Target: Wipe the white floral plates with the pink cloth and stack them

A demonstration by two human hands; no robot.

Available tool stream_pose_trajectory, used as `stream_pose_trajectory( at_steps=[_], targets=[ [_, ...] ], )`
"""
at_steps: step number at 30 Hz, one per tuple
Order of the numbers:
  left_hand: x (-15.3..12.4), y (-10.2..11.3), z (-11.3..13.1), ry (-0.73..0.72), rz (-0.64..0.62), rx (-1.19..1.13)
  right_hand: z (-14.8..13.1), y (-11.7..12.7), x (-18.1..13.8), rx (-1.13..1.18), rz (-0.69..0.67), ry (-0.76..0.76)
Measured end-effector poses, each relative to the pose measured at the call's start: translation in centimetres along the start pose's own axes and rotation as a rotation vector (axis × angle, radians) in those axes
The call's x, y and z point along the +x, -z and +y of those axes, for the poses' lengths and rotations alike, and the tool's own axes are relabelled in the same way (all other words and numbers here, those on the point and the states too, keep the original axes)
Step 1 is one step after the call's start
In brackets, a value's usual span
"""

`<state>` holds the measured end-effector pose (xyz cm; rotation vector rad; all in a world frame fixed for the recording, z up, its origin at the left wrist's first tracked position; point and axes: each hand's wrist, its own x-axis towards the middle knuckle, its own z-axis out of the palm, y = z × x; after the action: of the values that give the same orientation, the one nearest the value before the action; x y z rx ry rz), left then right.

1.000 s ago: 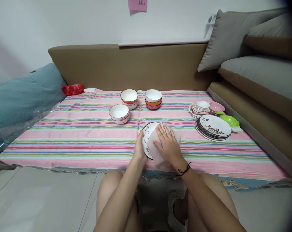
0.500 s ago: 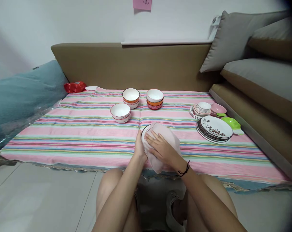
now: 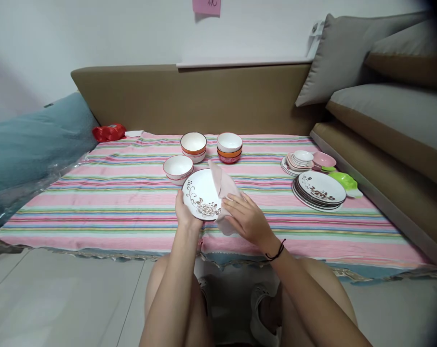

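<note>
A white plate [image 3: 200,193] with a brown flower pattern and dark rim is held up over the striped cloth, tilted toward me. My left hand [image 3: 186,212] grips its left and lower edge, fingers under it. A pale pink cloth [image 3: 227,185] covers the plate's right side. My right hand [image 3: 245,217], with a black cord at the wrist, is closed on this cloth against the plate's right edge; its fingertips press on the fabric. Just behind the plate stand white bowls [image 3: 178,166] with red rims, partly hidden by it.
Farther back are two more bowl stacks, one [image 3: 193,144] left and one [image 3: 230,144] right. On the right lie stacked flowered plates [image 3: 321,188], small dishes [image 3: 301,159], a pink bowl [image 3: 324,160] and a green dish [image 3: 344,183]. Cushions [image 3: 388,111] rise at right; a red bundle [image 3: 109,132] lies back left.
My left hand has moved the plate left and up, showing its flower pattern. The pink cloth has slid from covering most of the plate to its right side, with my right hand.
</note>
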<state>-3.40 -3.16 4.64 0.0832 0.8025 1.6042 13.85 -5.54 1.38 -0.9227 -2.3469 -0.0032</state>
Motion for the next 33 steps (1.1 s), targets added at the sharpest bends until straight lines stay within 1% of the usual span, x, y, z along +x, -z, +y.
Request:
stream_pose_trajectory(
  at_steps=[2,5,8,11,14,16,18,20,23,26,28,31,33],
  targets=[
    [-0.1,0.1,0.0,0.006,-0.012,0.002,0.5,-0.1,0.0,-0.032,0.008,-0.039],
    [-0.1,0.1,-0.3,0.02,0.01,0.004,0.5,-0.5,0.0,-0.036,0.031,-0.068],
    [-0.1,0.0,-0.4,-0.005,0.06,-0.001,-0.2,-0.9,-0.2,0.031,0.05,-0.001],
    [-0.3,-0.1,-0.6,-0.002,0.078,0.006,-1.5,-1.4,-0.2,0.12,0.016,0.063],
    [-0.5,0.1,-1.1,0.068,0.083,0.032,-2.6,-2.0,-0.1,0.164,-0.061,0.087],
    [-0.5,0.3,-1.6,0.136,0.078,0.05,-3.0,-2.5,-0.1,0.161,-0.088,0.094],
    [-0.5,0.4,-1.9,0.172,0.073,0.052,-2.9,-2.6,-0.1,0.149,-0.074,0.091],
    [-0.4,0.3,-1.8,0.155,0.07,0.039,-2.4,-2.3,-0.3,0.135,-0.04,0.086],
    [-0.5,0.0,-1.2,0.105,0.033,0.027,-1.1,-1.4,-0.5,0.092,0.001,0.057],
    [-0.6,-0.2,-0.7,0.098,-0.02,0.037,0.2,-0.5,-0.5,0.03,-0.032,-0.014],
    [-0.8,0.0,-0.8,0.145,-0.072,0.061,0.8,-0.4,-0.5,0.0,-0.078,-0.057],
    [-1.0,0.4,-1.8,0.235,-0.174,0.108,0.9,-0.9,-0.5,-0.027,-0.145,-0.104],
    [-1.1,0.7,-2.7,0.261,-0.193,0.146,0.6,-1.6,-0.5,-0.034,-0.177,-0.126]
  ],
)
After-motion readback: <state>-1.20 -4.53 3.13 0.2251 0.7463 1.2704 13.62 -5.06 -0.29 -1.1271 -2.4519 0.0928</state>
